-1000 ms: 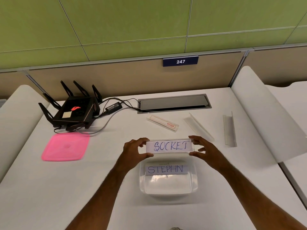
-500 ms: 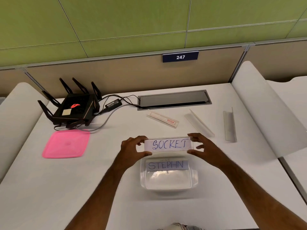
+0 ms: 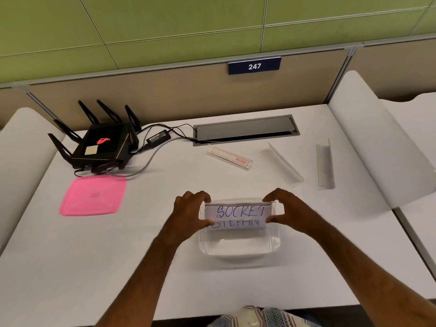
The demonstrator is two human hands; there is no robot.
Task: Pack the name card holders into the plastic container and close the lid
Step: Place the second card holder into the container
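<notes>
A clear plastic container [image 3: 238, 250] sits on the white desk in front of me. Inside it stands a card holder reading STEPHN [image 3: 238, 224], half hidden. My left hand [image 3: 190, 212] and right hand [image 3: 289, 210] pinch the two ends of a clear holder with a card reading SOCKET [image 3: 239, 211], held at the container's back rim, just in front of the STEPHN card. Three more clear holders lie further back: one with a red label [image 3: 230, 157], a slanted one [image 3: 282, 164] and an upright-angled one [image 3: 325, 165]. The pink lid [image 3: 93, 195] lies flat at the left.
A black router [image 3: 101, 145] with antennas, its power brick [image 3: 158, 137] and cables sit at the back left. A grey cable hatch [image 3: 245, 129] is set into the desk at the back. Curved white dividers [image 3: 377, 147] flank both sides. The desk's front edge is near my body.
Both hands have lowered the SOCKET holder toward the container; it now covers the top of the STEPHN card. The camera has tilted down slightly.
</notes>
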